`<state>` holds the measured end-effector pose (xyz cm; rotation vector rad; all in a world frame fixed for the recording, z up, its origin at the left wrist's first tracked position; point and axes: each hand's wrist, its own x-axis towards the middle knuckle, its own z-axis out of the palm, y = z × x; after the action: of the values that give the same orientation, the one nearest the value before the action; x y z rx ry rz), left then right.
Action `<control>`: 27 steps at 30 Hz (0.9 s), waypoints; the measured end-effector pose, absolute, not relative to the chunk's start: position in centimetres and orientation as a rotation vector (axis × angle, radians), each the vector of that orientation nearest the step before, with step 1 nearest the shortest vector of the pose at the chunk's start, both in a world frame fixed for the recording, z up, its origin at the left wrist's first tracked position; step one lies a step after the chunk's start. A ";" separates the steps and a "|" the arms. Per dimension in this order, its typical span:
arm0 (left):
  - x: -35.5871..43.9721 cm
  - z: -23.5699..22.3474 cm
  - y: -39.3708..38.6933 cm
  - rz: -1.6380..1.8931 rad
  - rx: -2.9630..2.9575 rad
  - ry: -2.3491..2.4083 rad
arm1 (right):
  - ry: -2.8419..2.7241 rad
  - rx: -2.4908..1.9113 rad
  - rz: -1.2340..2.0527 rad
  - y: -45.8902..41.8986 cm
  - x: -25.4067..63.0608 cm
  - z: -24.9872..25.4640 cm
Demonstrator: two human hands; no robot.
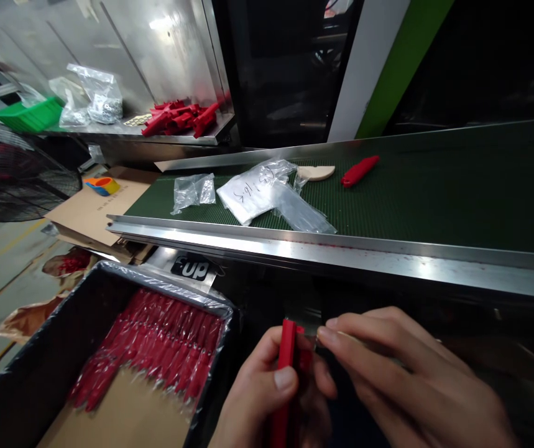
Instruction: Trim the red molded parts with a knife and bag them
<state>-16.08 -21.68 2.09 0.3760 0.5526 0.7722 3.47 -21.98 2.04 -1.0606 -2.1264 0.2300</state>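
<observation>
My left hand [262,392] is closed around a slim red plastic part [286,348], thumb pressed on its front, held upright near the bottom of the view. My right hand [411,379] sits beside it with fingers together, fingertips touching the part's top edge; a thin pale object seems to lie under those fingers, too hidden to name. Below and to the left, a black-lined box [43,367] holds rows of matching red parts [155,348] on cardboard.
A green conveyor belt [434,199] with a steel rail [341,252] carries clear plastic bags [267,193], a beige wooden piece [316,172] and one red part [359,170]. A steel shelf behind holds more red parts [180,118], bags and a green tray [28,115]. Cardboard and a fan lie at left.
</observation>
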 end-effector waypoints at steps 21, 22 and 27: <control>-16.1 2.3 -22.4 0.743 0.327 0.537 | -2.095 -1.109 0.153 -22.0 3.6 1.7; -16.1 2.2 -22.4 0.748 0.338 0.522 | -2.093 -1.111 0.155 -22.0 3.7 1.8; -16.2 2.5 -22.2 0.734 0.252 0.544 | -2.122 -1.051 0.180 -22.2 3.7 1.9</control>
<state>-16.20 -22.19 2.49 0.2521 0.5444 0.7340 3.67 -22.23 1.94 -1.0511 -2.1222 0.1796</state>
